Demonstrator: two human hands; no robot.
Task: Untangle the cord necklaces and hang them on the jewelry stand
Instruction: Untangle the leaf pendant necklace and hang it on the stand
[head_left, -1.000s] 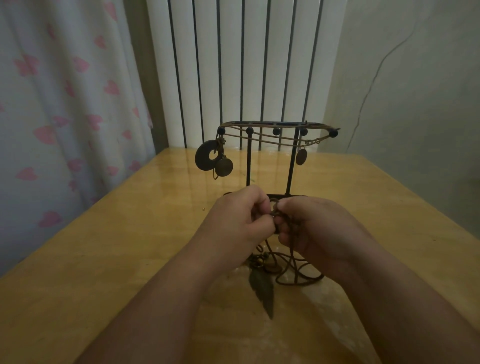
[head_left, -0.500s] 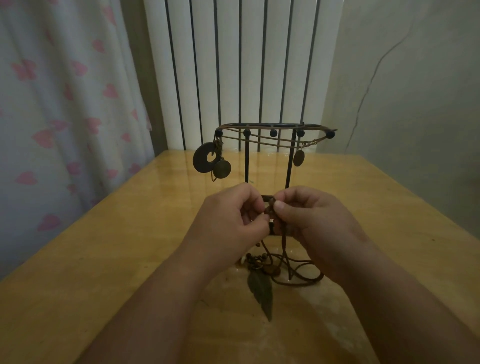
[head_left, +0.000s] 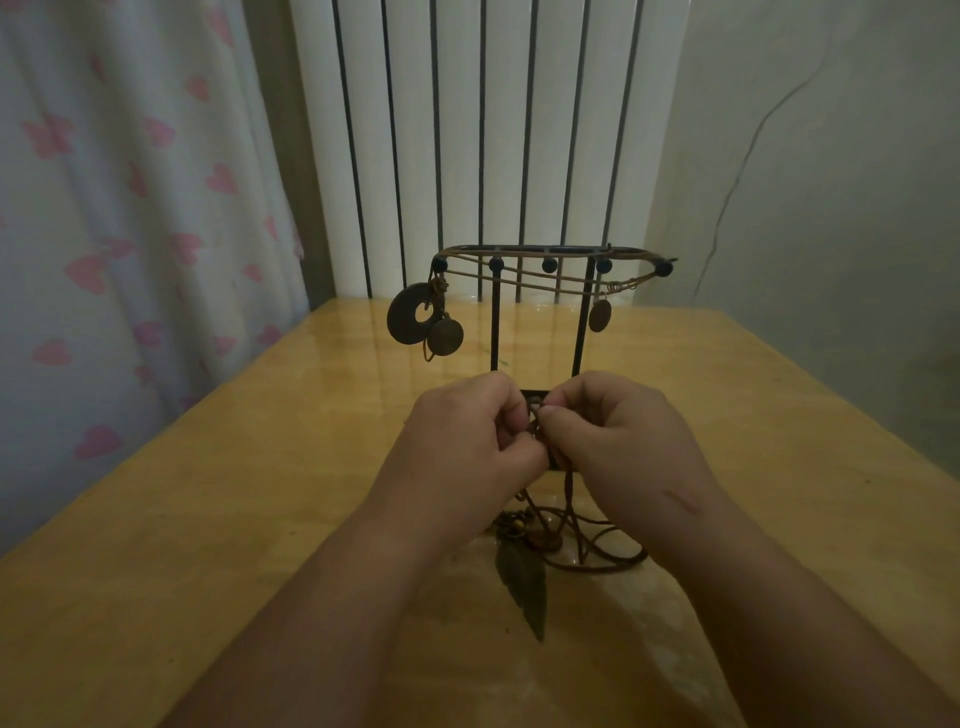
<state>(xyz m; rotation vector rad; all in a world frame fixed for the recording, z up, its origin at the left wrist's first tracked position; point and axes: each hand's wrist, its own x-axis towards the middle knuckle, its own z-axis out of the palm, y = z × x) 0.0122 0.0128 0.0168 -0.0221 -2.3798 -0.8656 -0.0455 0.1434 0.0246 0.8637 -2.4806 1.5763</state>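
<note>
Left grip, right grip (cord between).

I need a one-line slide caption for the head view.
The left hand and right hand pinch a tangled cord in front of the stand, where pendants hang.

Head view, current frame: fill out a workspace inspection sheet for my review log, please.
Surface: glossy wooden table, with a pale patch near the front.
Job's things: jewelry stand upright at the back. Cords draped along its top carry a ring pendant, a round disc and a small oval pendant. A tangled cord with a leaf pendant lies on the table below the hands.
Clutter: nothing seen.
Grippers: left hand and right hand both pinch the cord's knot in front of the stand.
Cables: thin dark line up the wall; cable or crack, cannot tell.
Surroundings: heart-print curtain at left, white vertical slats behind, plain wall at right.
</note>
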